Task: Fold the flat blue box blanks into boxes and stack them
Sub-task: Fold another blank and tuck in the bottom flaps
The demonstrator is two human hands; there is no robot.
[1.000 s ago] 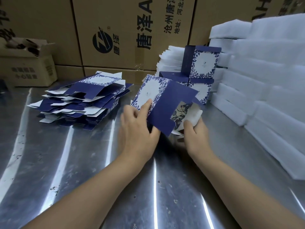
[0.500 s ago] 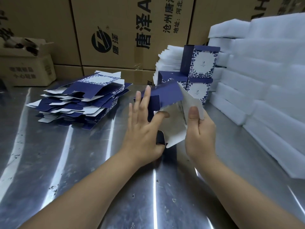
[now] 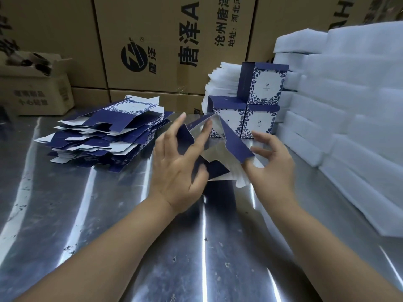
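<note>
Head view is showing brown shipping cartons (image 3: 152,44) standing as a wall behind the shiny metal tabletop (image 3: 91,214). White foam slabs (image 3: 353,101) are piling up along my right side. On the left of the tabletop a loose heap of flat blue box blanks (image 3: 109,138) is lying, well apart from my hands. At the back, just beside the foam, three finished boxes (image 3: 257,105) are standing stacked, two below and one on top. Between my hands I am working one half-folded blank (image 3: 231,147), held up off the tabletop with its blue flaps sticking out at angles and its white inside facing me. My left hand (image 3: 178,173) is spreading its fingers, pressing against the blank's left flaps rather than clenching. My right hand (image 3: 272,162) is pinching the blank's right edge between thumb and fingertips, the grip closing lightly on the card.
</note>
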